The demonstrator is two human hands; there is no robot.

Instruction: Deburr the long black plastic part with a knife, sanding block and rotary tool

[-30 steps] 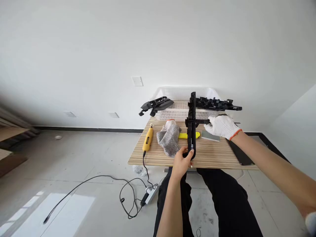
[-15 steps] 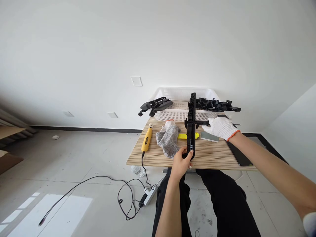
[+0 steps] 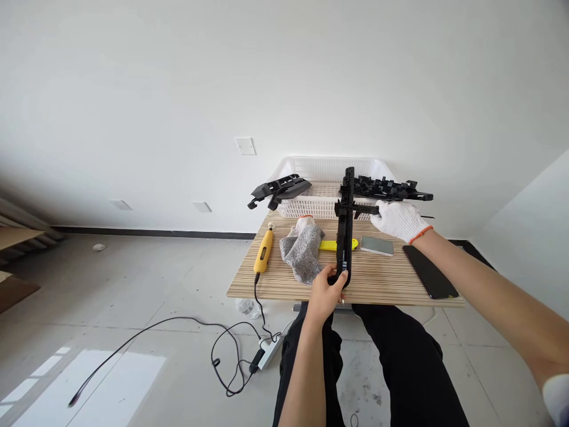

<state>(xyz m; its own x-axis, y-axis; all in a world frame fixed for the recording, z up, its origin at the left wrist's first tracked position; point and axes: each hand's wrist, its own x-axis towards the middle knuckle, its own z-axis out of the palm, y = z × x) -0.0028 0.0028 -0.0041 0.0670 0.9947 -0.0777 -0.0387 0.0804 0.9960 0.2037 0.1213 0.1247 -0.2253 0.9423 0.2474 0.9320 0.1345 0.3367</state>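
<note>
Black plastic showed at both grips. The bare left hand (image 3: 326,290) was closed on the near end of a long, narrow part (image 3: 344,237), thumb laid on its face, the other fingers partly hidden behind it. The right hand (image 3: 397,220), in a white knit glove with an orange cuff, was curled round the body of a caliper (image 3: 367,209); how tightly its fingers were folded could not be told. The caliper lay crosswise at the long part, a prong on either side; whether both touched could not be made out.

The left forearm rose from the bottom of the view, while the right reached in from the right edge, the gloved knuckles facing up. The long part stood out over the table (image 3: 377,284), its far end in front of a basket.

That white mesh basket (image 3: 306,207) was at the table's far side, by the wall. Dark curved pieces (image 3: 284,188) rested over its left side, and a heap of black clipped strips (image 3: 386,188) jutted past its right side. Nearer lay a yellow rotary tool (image 3: 264,251), a grey cloth (image 3: 303,255) and a grey block (image 3: 377,245).
</note>
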